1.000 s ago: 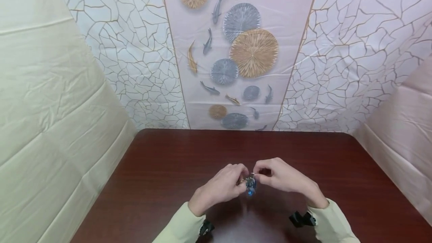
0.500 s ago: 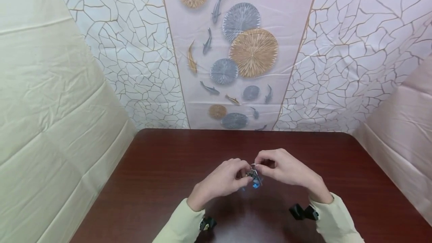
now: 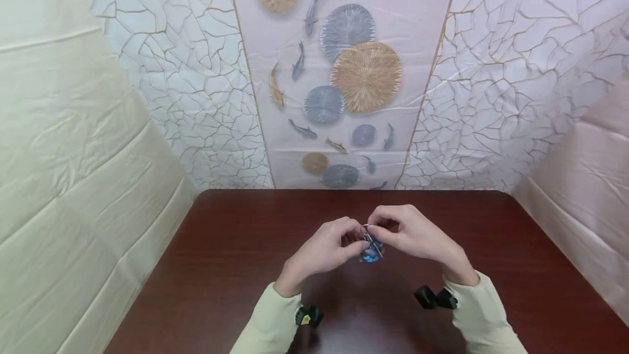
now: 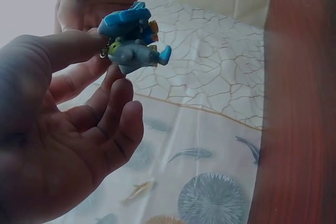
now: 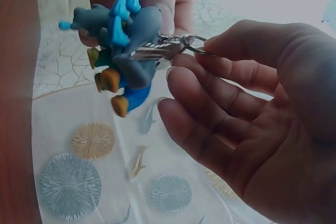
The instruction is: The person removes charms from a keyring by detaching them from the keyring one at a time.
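Both hands meet over the table around a keychain (image 3: pixel 372 253) with small rubbery figures. The right hand (image 3: pixel 417 236) pinches its metal ring (image 5: pixel 195 50) between thumb and forefinger, its other fingers loosely bent in the right wrist view. From the ring hang several grey and blue figures (image 5: pixel 137 27) with orange-brown feet, and a flat silver key (image 5: pixel 149 52) lies against them. The left hand (image 3: pixel 321 250) pinches the keychain close to the ring, thumb on top. In the left wrist view, a grey figure (image 4: pixel 134 55) with a bright blue tip sticks out past its fingertips.
A dark red-brown table (image 3: pixel 236 266) lies under the hands. Behind it hangs a patterned cloth (image 3: pixel 339 124) with fish and round motifs, flanked by cream cloth (image 3: pixel 98 206). Black devices (image 3: pixel 435 298) are worn at both wrists.
Both hands have moved up in the head view, toward the far side of the table, carrying the keychain. Its ring and blue figures show more plainly between the fingers now.
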`<state>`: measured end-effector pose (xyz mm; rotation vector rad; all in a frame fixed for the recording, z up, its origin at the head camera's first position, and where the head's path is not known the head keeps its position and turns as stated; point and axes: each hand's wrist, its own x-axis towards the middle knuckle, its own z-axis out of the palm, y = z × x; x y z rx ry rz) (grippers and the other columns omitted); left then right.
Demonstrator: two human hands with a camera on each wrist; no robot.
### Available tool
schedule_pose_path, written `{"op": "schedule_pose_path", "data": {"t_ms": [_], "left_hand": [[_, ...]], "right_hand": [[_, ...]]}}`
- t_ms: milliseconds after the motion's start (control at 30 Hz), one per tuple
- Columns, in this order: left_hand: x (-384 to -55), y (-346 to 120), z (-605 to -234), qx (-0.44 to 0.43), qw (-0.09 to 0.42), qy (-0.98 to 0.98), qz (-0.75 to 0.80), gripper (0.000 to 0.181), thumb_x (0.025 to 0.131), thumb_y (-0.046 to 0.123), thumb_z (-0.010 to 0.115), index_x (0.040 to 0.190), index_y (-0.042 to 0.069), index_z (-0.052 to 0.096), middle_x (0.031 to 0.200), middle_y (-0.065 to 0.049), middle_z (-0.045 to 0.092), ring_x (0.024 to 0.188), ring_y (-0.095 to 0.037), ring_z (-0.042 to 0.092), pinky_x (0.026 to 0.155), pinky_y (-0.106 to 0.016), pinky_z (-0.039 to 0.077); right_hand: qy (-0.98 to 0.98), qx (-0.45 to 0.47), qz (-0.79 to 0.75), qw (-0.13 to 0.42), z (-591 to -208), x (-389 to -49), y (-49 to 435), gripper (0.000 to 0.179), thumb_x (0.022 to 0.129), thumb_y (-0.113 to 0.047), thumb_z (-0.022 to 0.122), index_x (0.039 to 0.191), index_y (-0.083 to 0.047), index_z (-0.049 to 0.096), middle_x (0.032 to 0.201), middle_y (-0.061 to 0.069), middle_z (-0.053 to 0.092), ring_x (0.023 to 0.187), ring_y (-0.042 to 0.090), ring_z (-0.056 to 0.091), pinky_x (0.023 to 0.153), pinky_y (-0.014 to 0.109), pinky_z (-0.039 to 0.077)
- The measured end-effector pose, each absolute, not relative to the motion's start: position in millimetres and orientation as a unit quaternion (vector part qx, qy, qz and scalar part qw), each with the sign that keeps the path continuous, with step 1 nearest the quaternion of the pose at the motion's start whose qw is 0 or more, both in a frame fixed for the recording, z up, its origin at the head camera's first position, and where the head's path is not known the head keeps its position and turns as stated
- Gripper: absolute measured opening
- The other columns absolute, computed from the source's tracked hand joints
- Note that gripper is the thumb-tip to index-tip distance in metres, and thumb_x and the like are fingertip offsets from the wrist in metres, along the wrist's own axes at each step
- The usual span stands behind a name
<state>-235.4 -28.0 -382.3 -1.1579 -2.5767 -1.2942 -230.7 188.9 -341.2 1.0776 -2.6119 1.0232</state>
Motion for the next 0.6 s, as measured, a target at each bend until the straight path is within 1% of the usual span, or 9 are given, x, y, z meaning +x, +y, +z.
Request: {"op": "schedule_pose_path", "data": {"t_ms": [133,267,433,600], "left_hand": [[-237,-32,-380,-0.355,0.008,-0.829,-0.432,0.006,0.095,0.02,0.065,0.1,0.018,0.066,0.092,0.006,0.062,0.079,-0.003,0.057,0.07,-0.018,0.049],[-242,-33,-378,-0.362,0.009,-0.826,-0.431,0.009,0.097,0.017,0.06,0.102,0.014,0.067,0.093,0.004,0.062,0.078,-0.005,0.057,0.07,-0.018,0.049],[-248,-29,-376,-0.372,0.028,-0.828,-0.42,0.008,0.095,0.013,0.063,0.101,0.011,0.067,0.095,0.001,0.064,0.08,-0.004,0.059,0.073,-0.017,0.05],[-250,-27,-373,-0.371,0.052,-0.83,-0.414,0.006,0.093,0.013,0.064,0.097,0.011,0.067,0.092,0.001,0.064,0.079,-0.004,0.059,0.071,-0.017,0.05]], "right_hand": [[-0.863,0.358,0.349,0.07,-342,-235,186,0.008,0.094,-0.018,0.066,0.091,-0.026,0.067,0.079,-0.014,0.065,0.068,0.002,0.057,0.061,0.022,0.049],[-0.857,0.366,0.352,0.089,-342,-238,186,0.009,0.092,-0.015,0.068,0.09,-0.024,0.067,0.078,-0.014,0.066,0.067,0.001,0.057,0.06,0.022,0.05],[-0.851,0.373,0.354,0.109,-341,-242,188,0.006,0.092,-0.015,0.068,0.09,-0.021,0.068,0.079,-0.013,0.066,0.068,0.001,0.058,0.06,0.023,0.051],[-0.851,0.363,0.362,0.117,-341,-243,188,0.003,0.092,-0.017,0.069,0.089,-0.019,0.068,0.078,-0.013,0.066,0.068,0.001,0.058,0.06,0.022,0.051]]}}
